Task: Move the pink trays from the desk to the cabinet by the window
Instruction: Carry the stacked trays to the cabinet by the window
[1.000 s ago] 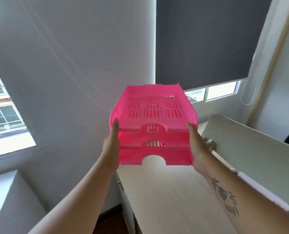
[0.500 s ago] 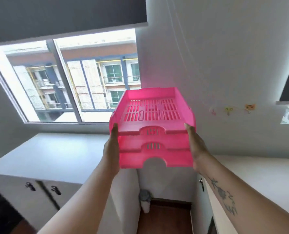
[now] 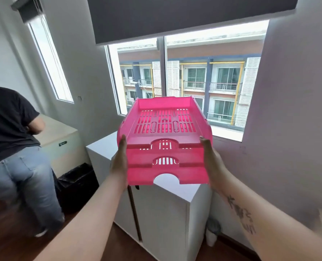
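A stack of pink trays [image 3: 164, 146] with slotted bottoms hangs in the air at the centre of the view. My left hand [image 3: 119, 162] presses on its left side and my right hand [image 3: 211, 161] on its right side. The stack sits level, above the near part of a white cabinet [image 3: 182, 189] that stands under the window [image 3: 203, 81]. The trays do not touch the cabinet top. The stack hides much of the cabinet top.
A person in a black shirt and jeans [image 3: 15, 147] bends over a low beige cabinet [image 3: 62, 140] at the left. A black bin [image 3: 77, 183] stands between that cabinet and the white one. A small grey bin [image 3: 212, 232] sits by the right wall.
My view has swung left from the desk and wall corner to the window. The white cabinet now lies directly below the trays. Both hands keep the same hold on the stack.
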Motion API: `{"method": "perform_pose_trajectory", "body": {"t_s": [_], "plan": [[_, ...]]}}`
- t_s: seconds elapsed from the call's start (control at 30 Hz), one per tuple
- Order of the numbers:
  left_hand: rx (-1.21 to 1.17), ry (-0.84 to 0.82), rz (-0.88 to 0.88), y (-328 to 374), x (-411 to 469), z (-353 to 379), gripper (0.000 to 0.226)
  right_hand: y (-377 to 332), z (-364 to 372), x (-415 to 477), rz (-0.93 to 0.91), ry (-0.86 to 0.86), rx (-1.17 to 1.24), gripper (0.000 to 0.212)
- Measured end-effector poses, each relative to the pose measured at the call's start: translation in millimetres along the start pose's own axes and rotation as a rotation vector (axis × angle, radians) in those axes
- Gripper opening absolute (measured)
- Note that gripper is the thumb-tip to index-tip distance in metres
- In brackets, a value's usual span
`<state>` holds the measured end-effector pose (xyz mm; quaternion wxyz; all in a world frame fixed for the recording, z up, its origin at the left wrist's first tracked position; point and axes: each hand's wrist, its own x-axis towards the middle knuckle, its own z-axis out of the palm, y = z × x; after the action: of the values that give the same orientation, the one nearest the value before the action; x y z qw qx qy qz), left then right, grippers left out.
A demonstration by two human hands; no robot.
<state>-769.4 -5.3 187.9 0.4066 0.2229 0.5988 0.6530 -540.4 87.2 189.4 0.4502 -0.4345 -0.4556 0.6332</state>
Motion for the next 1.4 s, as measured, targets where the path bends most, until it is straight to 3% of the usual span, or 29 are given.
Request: {"method": "perform_pose_trajectory", "body": {"t_s": [0.2, 0.43, 0.77, 0.97, 1.2, 1.4], "plan": [[0.008, 0.076, -0.044, 10.3, 83.8, -65.6, 0.103, 30.9, 85.7, 42.7, 0.032, 0.019, 0.027, 0.052], [-0.001, 0.039, -0.112, 17.0, 190.5, -116.8, 0.107, 60.3, 173.6, 110.4, 0.020, 0.111, 0.016, 0.052], [0.045, -0.082, -0.150, -2.9, 280.2, -125.3, 0.096, 112.1, 206.9, 178.9, 0.021, 0.236, -0.006, 0.053], [0.096, -0.176, -0.111, -15.3, 329.1, -128.7, 0.046, 137.1, 222.1, 196.6, 0.004, 0.281, 0.016, 0.064], [0.153, -0.378, -0.165, -26.2, 400.3, -141.3, 0.058, 170.2, 259.1, 212.9, -0.015, 0.482, 0.021, 0.079], [0.190, -0.503, -0.211, -28.0, 440.9, -147.0, 0.063, 184.3, 286.6, 225.6, -0.003, 0.637, -0.035, 0.075]]}}
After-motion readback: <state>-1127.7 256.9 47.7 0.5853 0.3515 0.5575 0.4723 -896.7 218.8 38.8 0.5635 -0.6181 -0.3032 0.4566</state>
